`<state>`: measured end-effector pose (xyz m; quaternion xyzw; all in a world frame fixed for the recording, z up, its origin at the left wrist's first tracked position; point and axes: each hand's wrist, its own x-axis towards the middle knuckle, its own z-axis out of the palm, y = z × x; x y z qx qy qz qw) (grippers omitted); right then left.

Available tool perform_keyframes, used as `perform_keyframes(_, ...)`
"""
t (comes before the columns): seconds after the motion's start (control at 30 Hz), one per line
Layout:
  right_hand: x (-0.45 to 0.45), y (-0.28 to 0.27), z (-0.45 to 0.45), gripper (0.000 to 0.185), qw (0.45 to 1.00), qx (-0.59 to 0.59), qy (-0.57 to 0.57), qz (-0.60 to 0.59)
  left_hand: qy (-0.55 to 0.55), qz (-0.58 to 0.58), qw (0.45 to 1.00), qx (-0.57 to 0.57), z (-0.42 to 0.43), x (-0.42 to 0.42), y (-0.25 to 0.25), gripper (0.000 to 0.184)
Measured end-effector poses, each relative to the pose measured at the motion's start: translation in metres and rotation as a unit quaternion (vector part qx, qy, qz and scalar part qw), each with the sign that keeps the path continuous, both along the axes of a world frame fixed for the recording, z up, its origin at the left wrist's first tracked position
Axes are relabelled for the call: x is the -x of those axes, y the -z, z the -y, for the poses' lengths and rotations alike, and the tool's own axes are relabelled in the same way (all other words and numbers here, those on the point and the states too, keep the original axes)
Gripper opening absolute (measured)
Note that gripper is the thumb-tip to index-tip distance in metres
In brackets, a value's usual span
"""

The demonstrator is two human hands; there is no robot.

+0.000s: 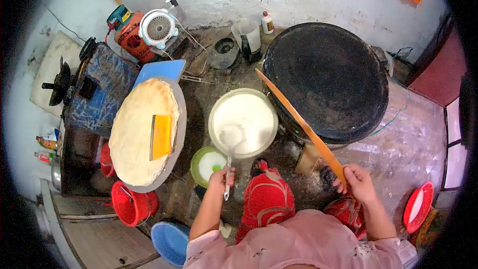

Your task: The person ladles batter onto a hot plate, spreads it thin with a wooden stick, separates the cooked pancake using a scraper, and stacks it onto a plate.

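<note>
My left hand (220, 180) is closed round the handle of a ladle (228, 165), whose bowl rests in the white batter of a large round tub (213, 132). Close by that hand is a green bowl (195, 168) of white liquid. My right hand (354, 182) grips the lower end of a long wooden spreader (309, 132). The spreader slants up and left, its upper part in front of the left edge of a large round black griddle (328, 79). The griddle's surface is bare and dark.
Left of the tub, a stack of pale flatbreads (134, 134) lies on a round board, with a yellow scraper (161, 137) on top. Behind are a small fan (158, 27), a jug (247, 37) and a bottle (267, 23). Red buckets (130, 206) and a blue basin (169, 241) stand lower left.
</note>
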<state>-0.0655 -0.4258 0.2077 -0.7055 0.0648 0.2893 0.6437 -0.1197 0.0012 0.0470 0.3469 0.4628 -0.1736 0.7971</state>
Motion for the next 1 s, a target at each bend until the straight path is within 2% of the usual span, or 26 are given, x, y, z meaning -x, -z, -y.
perform_keyframes(0.03, -0.001, 0.003, 0.005, 0.027, 1.0, -0.002, -0.001, -0.003, -0.029, 0.004, 0.999, 0.044, -0.003, 0.006, -0.013, 0.033)
perform_keyframes(0.13, -0.008, 0.007, 0.018, 0.025, 1.0, 0.023, 0.018, 0.011, -0.013, 0.052, 0.998, -0.015, -0.002, 0.016, -0.066, 0.031)
perform_keyframes(0.17, -0.011, 0.012, 0.022, 0.025, 1.0, 0.02, 0.016, 0.012, -0.021, 0.086, 0.996, 0.013, -0.004, 0.018, -0.079, 0.032)
perform_keyframes(0.23, -0.017, 0.03, 0.033, 0.027, 0.986, 0.115, -0.025, 0.121, -0.017, 0.101, 0.994, -0.038, 0.004, 0.013, -0.118, 0.034)
perform_keyframes(0.3, -0.022, 0.042, 0.041, 0.026, 0.986, 0.102, -0.009, 0.133, -0.01, 0.149, 0.987, -0.053, 0.011, 0.005, -0.15, 0.034)
perform_keyframes(0.37, -0.028, 0.03, 0.041, 0.023, 0.991, 0.119, -0.015, 0.064, -0.017, 0.19, 0.981, -0.027, 0.015, -0.007, -0.174, 0.035)
perform_keyframes(0.4, -0.03, 0.04, 0.044, 0.022, 0.995, 0.075, -0.02, 0.067, -0.012, 0.213, 0.977, -0.021, 0.017, -0.014, -0.183, 0.037)
perform_keyframes(0.5, -0.037, 0.044, 0.045, 0.024, 0.996, 0.069, -0.005, 0.064, -0.01, 0.248, 0.968, -0.03, 0.029, -0.042, -0.217, 0.034)
perform_keyframes(0.53, -0.039, 0.048, 0.044, 0.022, 0.991, 0.045, 0.005, 0.122, 0.002, 0.263, 0.964, -0.03, 0.031, -0.053, -0.221, 0.035)
perform_keyframes(0.63, -0.05, 0.038, 0.045, 0.018, 0.992, 0.087, 0.004, 0.091, 0.01, 0.309, 0.951, 0.0, 0.046, -0.088, -0.233, 0.038)
perform_keyframes(0.67, -0.053, 0.063, 0.051, 0.018, 0.987, 0.059, 0.019, 0.146, 0.018, 0.324, 0.946, 0.026, 0.05, -0.102, -0.232, 0.041)
perform_keyframes(0.7, -0.057, 0.059, 0.052, 0.018, 0.987, 0.059, 0.022, 0.149, 0.018, 0.31, 0.95, 0.019, 0.057, -0.116, -0.234, 0.041)
perform_keyframes(0.77, -0.063, 0.048, 0.052, 0.022, 0.93, 0.256, -0.024, 0.261, 0.007, 0.319, 0.948, 0.02, 0.075, -0.142, -0.225, 0.038)
perform_keyframes(0.8, -0.068, 0.05, 0.052, 0.028, 0.934, 0.247, -0.006, 0.257, 0.011, 0.318, 0.948, -0.023, 0.082, -0.158, -0.214, 0.041)
perform_keyframes(0.83, -0.072, 0.048, 0.049, 0.028, 0.935, 0.248, -0.005, 0.255, 0.005, 0.32, 0.947, -0.025, 0.093, -0.171, -0.209, 0.036)
perform_keyframes(0.9, -0.084, 0.04, 0.04, 0.033, 0.893, 0.261, 0.041, 0.364, -0.003, 0.302, 0.953, -0.023, 0.112, -0.196, -0.195, 0.029)
perform_keyframes(1.0, -0.103, 0.035, 0.036, 0.04, 0.872, 0.295, 0.008, 0.391, -0.035, 0.303, 0.952, -0.022, 0.139, -0.225, -0.161, 0.017)
